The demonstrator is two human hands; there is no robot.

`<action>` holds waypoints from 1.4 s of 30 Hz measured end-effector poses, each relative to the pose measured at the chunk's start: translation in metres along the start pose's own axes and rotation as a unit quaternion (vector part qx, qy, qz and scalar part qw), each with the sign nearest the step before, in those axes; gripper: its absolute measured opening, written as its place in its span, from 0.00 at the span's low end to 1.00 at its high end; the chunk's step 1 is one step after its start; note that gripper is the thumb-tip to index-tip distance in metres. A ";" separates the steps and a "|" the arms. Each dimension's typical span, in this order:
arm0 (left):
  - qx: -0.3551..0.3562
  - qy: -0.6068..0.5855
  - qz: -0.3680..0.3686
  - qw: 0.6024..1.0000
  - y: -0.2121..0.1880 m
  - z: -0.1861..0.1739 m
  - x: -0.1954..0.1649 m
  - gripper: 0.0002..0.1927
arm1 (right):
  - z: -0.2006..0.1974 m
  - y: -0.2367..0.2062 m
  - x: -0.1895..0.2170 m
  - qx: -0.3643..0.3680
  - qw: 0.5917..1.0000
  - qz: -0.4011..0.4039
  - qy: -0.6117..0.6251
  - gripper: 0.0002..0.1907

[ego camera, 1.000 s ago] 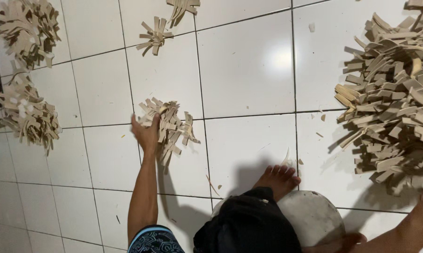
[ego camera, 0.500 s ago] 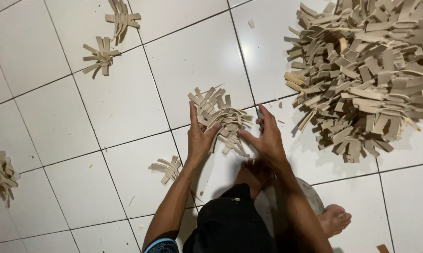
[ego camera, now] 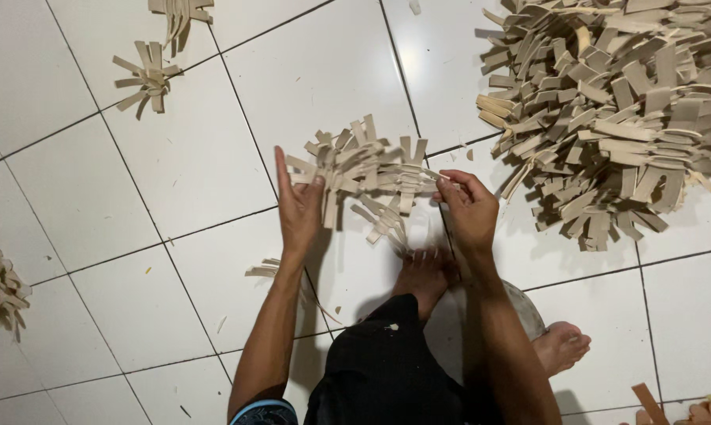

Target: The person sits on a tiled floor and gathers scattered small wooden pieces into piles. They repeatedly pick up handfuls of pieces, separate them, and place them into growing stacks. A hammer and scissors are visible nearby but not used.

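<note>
Holding a bundle of tan strips [ego camera: 363, 173] above the white tiled floor [ego camera: 190, 157], both hands grip its ends. The left hand [ego camera: 299, 206] presses flat against one end; the right hand [ego camera: 469, 211] pinches the other. The bundle's long axis runs across between them, equally near each. A large strip pile [ego camera: 615, 118] lies just beyond the bundle's right-hand end.

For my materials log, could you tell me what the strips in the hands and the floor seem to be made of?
Strips: apparently thin wood or bamboo slats, pale tan and matt; they are flat, stiff-looking and straight-cut, though card cannot be ruled out. Floor: glazed ceramic tile, white and glossy; it shows dark grout lines and a sheen of reflected light.
</note>
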State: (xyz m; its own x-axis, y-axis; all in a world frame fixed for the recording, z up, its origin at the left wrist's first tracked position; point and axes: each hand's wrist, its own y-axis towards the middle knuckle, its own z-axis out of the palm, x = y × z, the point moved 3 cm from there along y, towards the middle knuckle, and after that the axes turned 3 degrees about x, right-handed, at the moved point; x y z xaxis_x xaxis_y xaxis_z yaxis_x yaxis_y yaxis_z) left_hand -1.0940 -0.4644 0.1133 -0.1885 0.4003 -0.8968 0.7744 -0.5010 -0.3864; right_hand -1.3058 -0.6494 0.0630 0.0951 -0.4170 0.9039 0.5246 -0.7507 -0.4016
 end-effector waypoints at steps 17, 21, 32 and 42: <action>-0.169 -0.095 0.040 0.980 0.015 -0.057 0.056 0.39 | 0.043 -0.040 -0.016 0.160 0.918 -0.092 -0.352 0.17; -0.175 -0.154 0.030 0.972 0.014 -0.067 0.022 0.52 | 0.017 -0.027 -0.014 0.161 0.956 0.171 -0.177 0.13; 0.055 0.290 -0.142 0.945 0.071 0.016 0.023 0.26 | -0.013 -0.016 -0.012 0.034 0.993 0.108 0.046 0.10; 0.182 0.171 -0.069 0.966 0.013 0.114 -0.021 0.17 | -0.007 -0.009 0.031 -0.090 0.968 -0.086 -0.217 0.09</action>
State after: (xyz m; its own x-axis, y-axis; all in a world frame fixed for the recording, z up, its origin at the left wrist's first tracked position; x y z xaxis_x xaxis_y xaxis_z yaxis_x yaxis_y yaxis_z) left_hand -1.1490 -0.5667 0.1026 -0.0156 0.6809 -0.7322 0.4813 -0.6368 -0.6024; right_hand -1.3131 -0.6594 0.0938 0.3871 -0.0527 0.9205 0.4117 -0.8834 -0.2237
